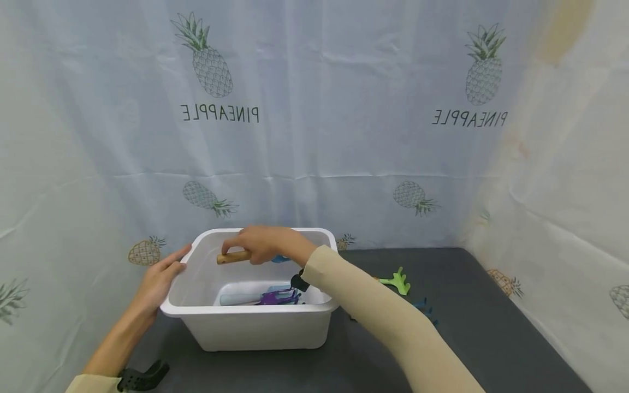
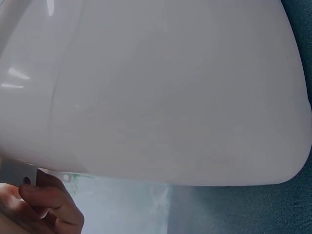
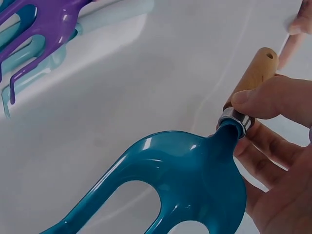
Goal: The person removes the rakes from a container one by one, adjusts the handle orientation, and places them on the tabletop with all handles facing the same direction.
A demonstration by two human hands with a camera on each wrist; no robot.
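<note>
In my right hand (image 1: 267,244) is a blue hand rake (image 3: 200,163), pinched at its wooden handle near the metal collar. It hangs inside the white plastic tub (image 1: 255,330), above the bottom, tines toward the right in the head view. My left hand (image 1: 159,281) grips the tub's left rim; the left wrist view shows its curled fingers (image 2: 56,202) at the edge. On the tub's floor lie a purple hand rake (image 1: 279,297) and pale blue tools (image 3: 119,19), overlapping one another. The right forearm hides part of the tub's right side.
Right of the tub, a green hand rake (image 1: 398,282) and a dark blue rake (image 1: 426,309) lie on the dark grey table (image 1: 491,327), partly behind the right sleeve. A pineapple-print curtain (image 1: 314,136) stands behind and at both sides.
</note>
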